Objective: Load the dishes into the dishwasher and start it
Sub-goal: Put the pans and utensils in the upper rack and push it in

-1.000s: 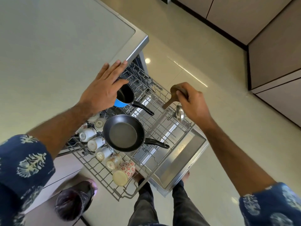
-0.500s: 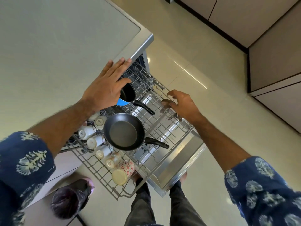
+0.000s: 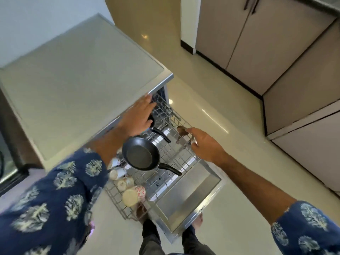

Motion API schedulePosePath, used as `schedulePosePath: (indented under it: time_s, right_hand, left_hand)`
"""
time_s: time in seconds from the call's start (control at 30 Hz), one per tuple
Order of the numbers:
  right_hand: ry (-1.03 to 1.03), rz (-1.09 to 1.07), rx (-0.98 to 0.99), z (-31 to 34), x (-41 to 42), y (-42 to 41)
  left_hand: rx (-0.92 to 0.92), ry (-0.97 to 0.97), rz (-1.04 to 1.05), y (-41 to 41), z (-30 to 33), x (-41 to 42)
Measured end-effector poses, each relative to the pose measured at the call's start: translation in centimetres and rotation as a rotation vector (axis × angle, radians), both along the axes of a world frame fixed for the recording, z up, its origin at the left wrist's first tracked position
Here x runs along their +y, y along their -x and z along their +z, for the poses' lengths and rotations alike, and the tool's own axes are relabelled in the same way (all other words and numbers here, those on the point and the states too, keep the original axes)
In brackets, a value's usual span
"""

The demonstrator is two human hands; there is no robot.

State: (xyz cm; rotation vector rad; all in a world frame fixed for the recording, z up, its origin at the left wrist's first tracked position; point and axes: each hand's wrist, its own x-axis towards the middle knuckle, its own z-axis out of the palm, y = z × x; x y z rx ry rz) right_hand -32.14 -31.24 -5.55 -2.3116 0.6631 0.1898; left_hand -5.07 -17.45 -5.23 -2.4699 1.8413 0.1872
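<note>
The dishwasher rack (image 3: 166,159) is pulled out over the open dishwasher door (image 3: 185,205) at the centre of the frame, below the edge of the grey countertop (image 3: 82,85).

Left hand (image 3: 137,117): positioned at frame centre, just above the far end of the rack, fingers extended toward the countertop edge. The palm covers the body of a small dark saucepan (image 3: 161,134), of which mainly the black handle shows, projecting to the lower right of the hand. The frame does not show whether the fingers touch or hold the saucepan; grip state cannot be determined.

Right hand (image 3: 207,146): positioned right of centre at the right-hand edge of the rack, fingers relaxed and spread wide, holding nothing. A brown wooden utensil (image 3: 182,130) lies in the rack just beyond the fingertips, toward the upper left of the hand, near but apart from it. A metal item beside the fingers is blurred.

A black frying pan (image 3: 141,153) sits in the rack centre, between the two forearms, handle pointing to the lower right. A row of cups (image 3: 121,178) lies along the left side of the rack, ending at a red-patterned mug (image 3: 135,195) in the lower centre. The person's feet stand below the door on the pale floor (image 3: 230,111).
</note>
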Motion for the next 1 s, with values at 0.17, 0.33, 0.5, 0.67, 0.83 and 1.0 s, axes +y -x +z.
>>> schedulePosePath:
  time_s: [0.17,0.33,0.5,0.67,0.83,1.0]
  right_hand:
    - [0.104,0.234,-0.056,2.0,4.0,-1.0]
    - [0.285,0.547,-0.195,4.5,12.6,-2.6]
    - [0.436,0.76,-0.262,6.7,23.6,-4.5]
    - [0.484,0.939,-0.282,9.0,37.0,-5.2]
    - [0.515,1.082,-0.35,10.5,51.9,-5.5]
    - [0.509,1.237,-0.449,13.2,65.1,-6.1]
  left_hand:
    - [-0.078,0.03,0.123,10.2,1.5,10.5]
    - [-0.128,0.05,0.462,14.7,3.9,23.0]
    - [-0.197,0.107,0.701,18.3,6.0,35.3]
    - [-0.213,0.136,0.906,23.1,6.1,49.6]
    - [-0.2,0.128,1.156,29.6,7.0,65.2]
    - [-0.25,0.143,1.382,34.1,10.1,77.6]
